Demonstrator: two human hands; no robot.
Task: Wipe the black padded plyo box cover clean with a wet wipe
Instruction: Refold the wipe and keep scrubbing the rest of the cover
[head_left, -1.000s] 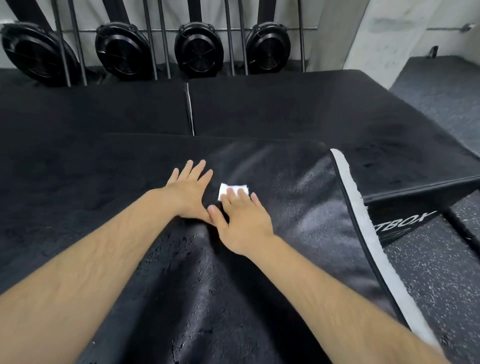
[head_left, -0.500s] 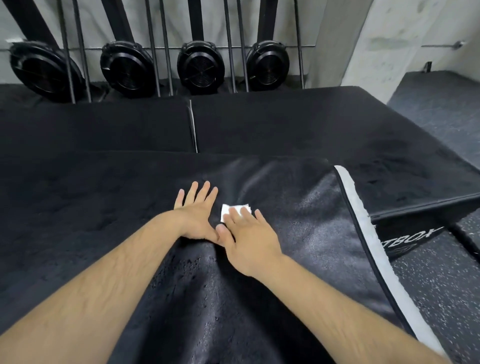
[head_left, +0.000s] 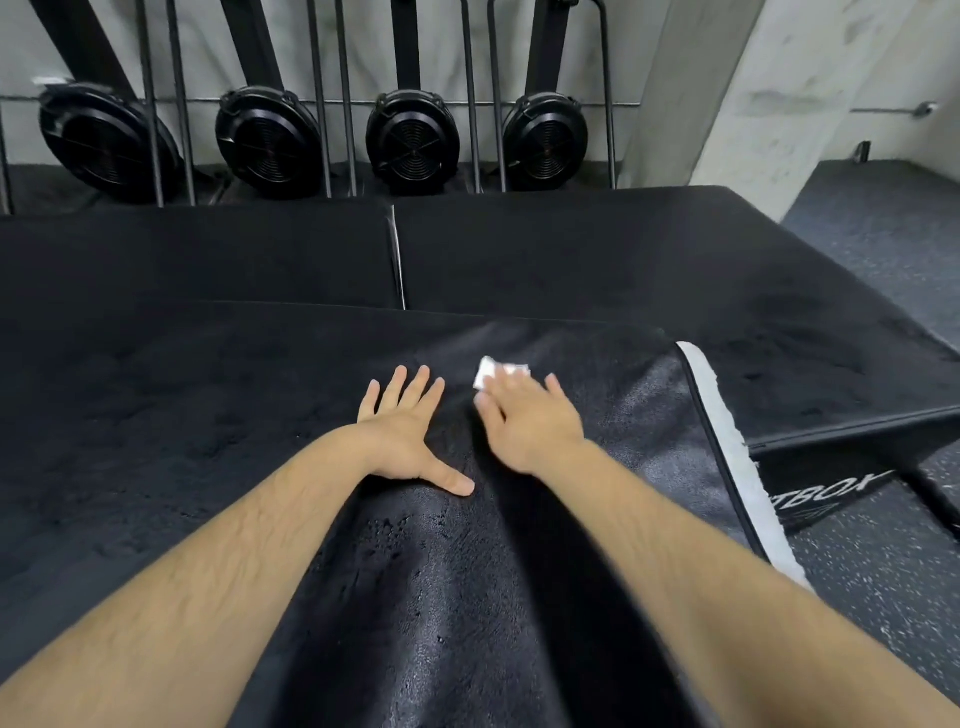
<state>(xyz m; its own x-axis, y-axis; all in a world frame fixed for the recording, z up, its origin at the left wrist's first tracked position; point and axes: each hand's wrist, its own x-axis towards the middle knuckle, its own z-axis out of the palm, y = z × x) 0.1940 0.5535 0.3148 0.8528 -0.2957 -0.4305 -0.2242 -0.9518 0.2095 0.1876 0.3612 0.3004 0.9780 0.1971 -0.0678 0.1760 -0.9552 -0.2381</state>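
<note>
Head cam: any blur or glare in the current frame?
Head view: the right hand and the wipe under it are smeared by motion blur. Head view: the left hand is sharp. Head view: overhead light leaves a grey sheen on the wrinkled cover between the arms.

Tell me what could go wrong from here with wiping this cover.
1. The cover lies loose and rucked into folds between the arms, so the wipe could skip the creases.
2. The right hand only presses the small wipe under flat fingers, so it might slip out or bunch up.
3. The left hand pins just one spot, so the cover may drag toward its white edge.
</note>
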